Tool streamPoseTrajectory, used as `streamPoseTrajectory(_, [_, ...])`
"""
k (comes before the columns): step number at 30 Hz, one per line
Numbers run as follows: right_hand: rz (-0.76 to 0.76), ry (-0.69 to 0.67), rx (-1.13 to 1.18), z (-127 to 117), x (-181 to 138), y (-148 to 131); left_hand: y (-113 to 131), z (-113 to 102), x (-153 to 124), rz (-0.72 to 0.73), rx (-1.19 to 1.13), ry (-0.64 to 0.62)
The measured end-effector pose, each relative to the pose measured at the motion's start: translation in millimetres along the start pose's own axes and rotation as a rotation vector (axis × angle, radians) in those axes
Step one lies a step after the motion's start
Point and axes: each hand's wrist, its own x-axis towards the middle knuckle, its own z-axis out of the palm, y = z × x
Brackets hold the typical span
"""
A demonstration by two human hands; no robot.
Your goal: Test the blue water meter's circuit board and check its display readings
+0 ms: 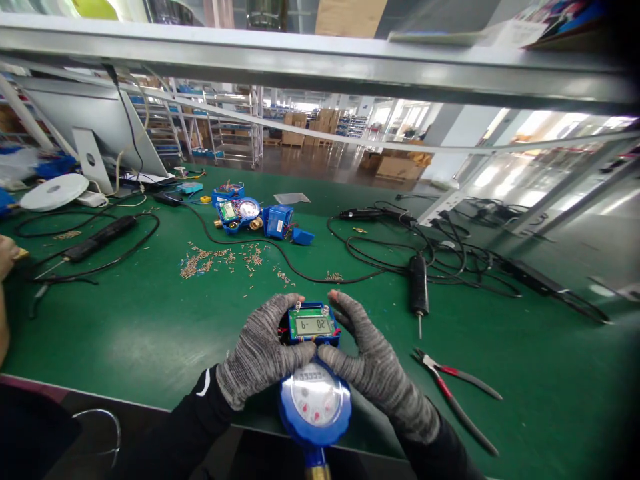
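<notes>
A blue water meter [316, 407] lies at the bench's front edge, its round dial toward me and a brass end at the bottom. Above the dial sits its blue box with a green circuit board and a lit-up LCD display [313, 325]. My left hand [265, 347], in a grey knitted glove, wraps round the box's left side, thumb along its lower edge. My right hand [367, 353], gloved alike with bare fingertips, curves round the right side, its thumb pressed between display and dial. Red and black wires show at the box's sides.
Red-handled cutting pliers [457, 393] and an electric screwdriver [419, 287] lie at right among black cables. Small screws [200, 261] are scattered behind the hands, with more meter parts [240, 212] beyond. Another person's hand [7, 257] is at far left, near another screwdriver [103, 238].
</notes>
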Motion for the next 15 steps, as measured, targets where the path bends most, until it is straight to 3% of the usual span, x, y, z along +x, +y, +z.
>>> streamPoseTrajectory(2, [-0.181,0.149,-0.158,1.1,-12.2,-1.5,-0.4,2.6,-1.8,-0.109,-0.277,-0.015])
streamPoseTrajectory(3, [-0.274,0.16,-0.242,0.2,-18.2,-3.8,-0.1,3.1,-2.5,-0.15,-0.396,-0.034])
streamPoseTrajectory(6, [-0.418,-0.011,-0.426,-4.7,-31.4,-14.1,2.1,1.6,-3.2,-0.206,-0.6,-0.089])
streamPoseTrajectory(10, [-0.322,-0.249,-0.557,-10.0,-33.8,-25.3,3.9,-0.6,-2.1,-0.19,-0.644,-0.098])
streamPoseTrajectory(15, [-0.235,-0.388,-0.608,-15.7,-26.9,-29.6,3.5,-1.0,-1.5,-0.182,-0.563,-0.078])
